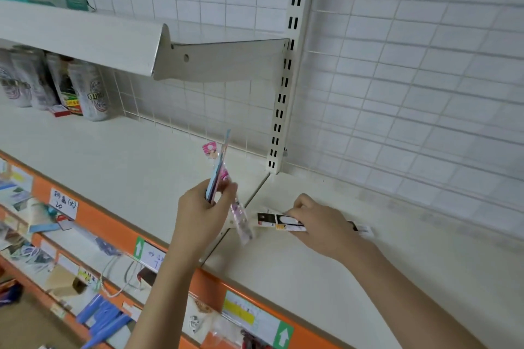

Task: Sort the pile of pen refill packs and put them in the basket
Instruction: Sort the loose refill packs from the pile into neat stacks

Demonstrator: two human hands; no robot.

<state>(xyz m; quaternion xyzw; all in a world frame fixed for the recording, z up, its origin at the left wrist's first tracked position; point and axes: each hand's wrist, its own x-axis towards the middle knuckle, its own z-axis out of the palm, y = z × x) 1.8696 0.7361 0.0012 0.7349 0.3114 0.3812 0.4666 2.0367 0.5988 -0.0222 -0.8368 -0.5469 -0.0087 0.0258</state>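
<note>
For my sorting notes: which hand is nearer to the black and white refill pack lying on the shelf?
Right. The right hand rests on the black and white pack; the left hand holds other packs upright beside it.

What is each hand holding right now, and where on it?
Left hand grips upright refill packs by their lower ends. Right hand rests on the black-and-white packs lying on the shelf, fingers over their middle.

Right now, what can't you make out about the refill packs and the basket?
Head view only:
- Basket: not in frame.
- Black and white packs: middle hidden under the right hand.
- Packs in the left hand: overlapped and blurred, count unclear.
- Pack print: too small to read.
</note>
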